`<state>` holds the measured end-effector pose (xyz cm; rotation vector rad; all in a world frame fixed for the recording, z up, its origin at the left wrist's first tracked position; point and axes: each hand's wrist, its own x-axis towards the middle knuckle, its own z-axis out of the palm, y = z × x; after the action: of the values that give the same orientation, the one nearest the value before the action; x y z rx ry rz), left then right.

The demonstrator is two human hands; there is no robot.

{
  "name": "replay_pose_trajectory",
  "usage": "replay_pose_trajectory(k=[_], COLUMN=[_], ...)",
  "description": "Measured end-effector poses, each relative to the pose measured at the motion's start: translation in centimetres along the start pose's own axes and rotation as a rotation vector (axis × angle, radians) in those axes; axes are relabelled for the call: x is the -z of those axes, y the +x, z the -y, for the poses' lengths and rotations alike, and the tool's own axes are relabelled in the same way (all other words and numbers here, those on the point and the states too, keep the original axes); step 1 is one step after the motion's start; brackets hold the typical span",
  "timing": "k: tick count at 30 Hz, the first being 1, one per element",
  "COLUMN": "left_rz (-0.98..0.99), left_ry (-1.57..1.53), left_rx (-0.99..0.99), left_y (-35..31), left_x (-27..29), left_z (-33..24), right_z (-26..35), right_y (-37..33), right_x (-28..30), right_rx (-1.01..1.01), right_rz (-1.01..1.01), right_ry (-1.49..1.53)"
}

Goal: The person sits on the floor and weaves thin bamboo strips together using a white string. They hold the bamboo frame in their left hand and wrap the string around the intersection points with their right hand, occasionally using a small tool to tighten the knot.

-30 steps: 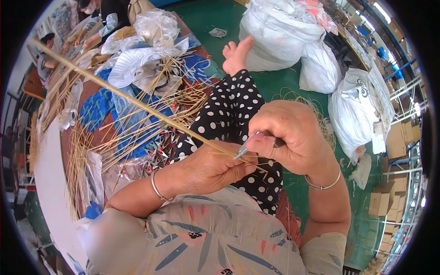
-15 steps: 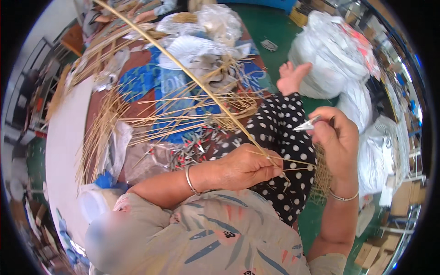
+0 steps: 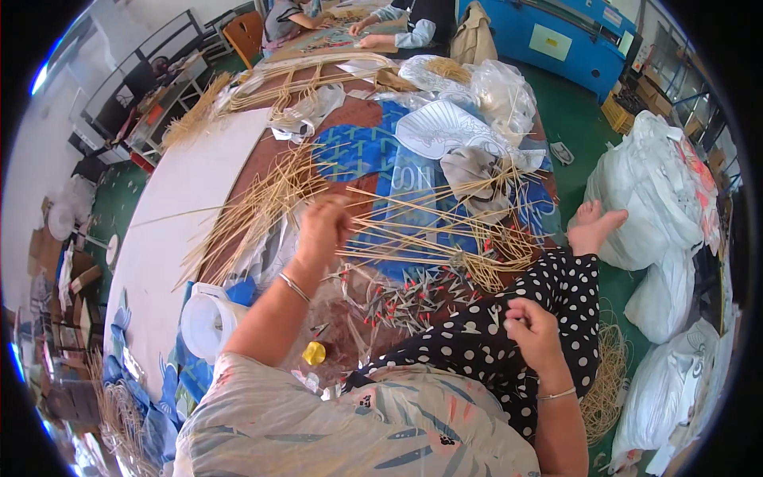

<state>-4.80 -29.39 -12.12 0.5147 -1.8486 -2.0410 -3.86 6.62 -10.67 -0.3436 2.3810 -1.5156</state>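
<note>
My left hand (image 3: pixel 324 230) is over the near edge of a spread of thin bamboo strips (image 3: pixel 278 187). Its fingers are bent and smeared by motion, so any strip in them cannot be made out. Above my dotted trouser leg, my right hand (image 3: pixel 536 334) is curled with thumb and forefinger pinched together. Whatever that pinch holds is too small to tell. Between the hands lies a heap of small grey clips (image 3: pixel 421 298) with red tips. More strips (image 3: pixel 421 230) cross a blue printed cloth (image 3: pixel 377 191) beyond it.
A white bucket (image 3: pixel 211 322) and a yellow crumpled thing (image 3: pixel 315 353) lie near my left arm. White printed sheets (image 3: pixel 445 127) and plastic bags (image 3: pixel 505 99) sit farther back. Stuffed white sacks (image 3: pixel 644 191) stand on the right. Other people's hands (image 3: pixel 373 36) work at the far end.
My left hand has moved from my lap forward and left to the strips; the long strip it held is gone from it. My right hand has come down and left, its pointed metal clip no longer visible.
</note>
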Motion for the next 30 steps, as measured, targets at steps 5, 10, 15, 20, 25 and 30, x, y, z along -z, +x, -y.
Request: replay_pose_trajectory(k=[5, 10, 15, 20, 25, 30], left_rz=[-0.196, -0.141, -0.191, 0.328, 0.662, 0.714], left_ry=[-0.143, 0.278, 1.061, 0.932, 1.076, 1.232], left_rx=[0.116, 0.179, 0.094, -0.455, -0.792, -0.804], left_y=[10.1, 18.1, 14.4, 7.5, 1.7, 1.9], left_x=[6.1, 15.3, 7.5, -7.4, -16.2, -17.9], left_z=[0.1, 2.5, 8.2, 13.0, 14.8, 16.7], right_z=[-2.7, -5.1, -5.1, -6.6, -6.8, -9.4], right_y=[-2.7, -5.3, -5.7, -6.1, -6.1, -6.7], right_x=[2.9, 3.0, 0.9, -1.2, -2.3, -1.7], right_rx=[-0.216, -0.340, -0.430, -0.554, -0.583, -0.568], right_rz=[-0.123, -0.189, -0.138, -0.007, 0.066, 0.099], right_ry=[0.112, 0.324, 0.401, 0.440, 0.489, 0.478])
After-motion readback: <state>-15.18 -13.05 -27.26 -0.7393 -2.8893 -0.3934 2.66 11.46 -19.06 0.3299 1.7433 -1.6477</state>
